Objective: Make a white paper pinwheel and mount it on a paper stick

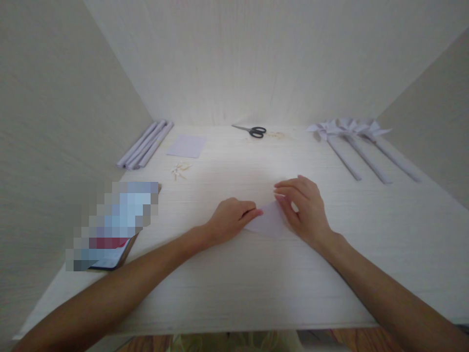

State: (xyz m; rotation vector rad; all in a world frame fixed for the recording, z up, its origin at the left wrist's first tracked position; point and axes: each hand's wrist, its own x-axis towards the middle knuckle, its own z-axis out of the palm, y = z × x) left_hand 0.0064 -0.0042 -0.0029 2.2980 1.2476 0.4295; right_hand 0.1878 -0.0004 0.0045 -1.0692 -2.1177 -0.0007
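A small sheet of pale lilac paper [269, 222] lies between my two hands near the middle of the table. My left hand [232, 220] is closed, pinching the paper's left side between thumb and fingers. At the paper's upper right, my right hand [304, 208] has its thumb and forefinger drawn together on the edge, the other fingers curled above. Part of the sheet is hidden behind the fingers, so its full shape cannot be made out.
Rolled paper tubes [146, 144], a paper square [186, 146] and small scattered pieces [180, 169] lie left. Black-handled scissors [256, 131] rest at the back. Paper pinwheels [351, 139] on sticks lie back right. A phone [117, 230] with a blurred screen is at left.
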